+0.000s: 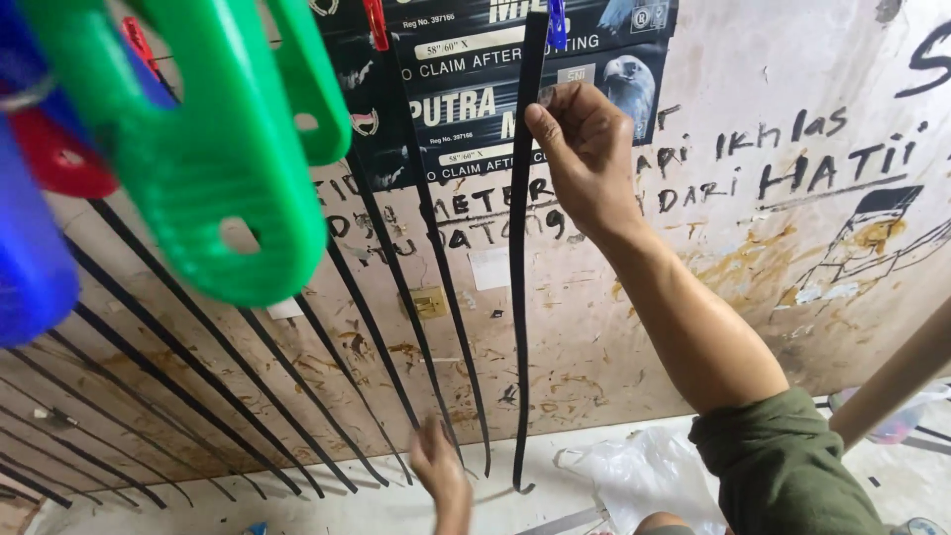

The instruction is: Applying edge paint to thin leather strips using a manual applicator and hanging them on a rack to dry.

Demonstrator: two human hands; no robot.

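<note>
My right hand point(584, 159) is raised against a plywood wall point(753, 267) and pinches the upper part of a long black strip point(519, 297). That strip hangs straight down from a blue clothespin point(556, 22) and curls at its lower end. Low in the frame, my left hand point(441, 474) is blurred, with fingers up by the lower ends of the neighbouring black strips point(436, 267). Whether it holds one is unclear. Several more black strips fan out to the left.
Big green clothespins point(218, 149), with blue point(30, 248) and red point(59, 154) ones, hang close to the camera at top left. A black printed sheet point(466, 79) and a red clothespin point(376, 25) sit at the top. A white plastic bag point(634, 471) lies below; a wooden pole point(892, 381) leans at right.
</note>
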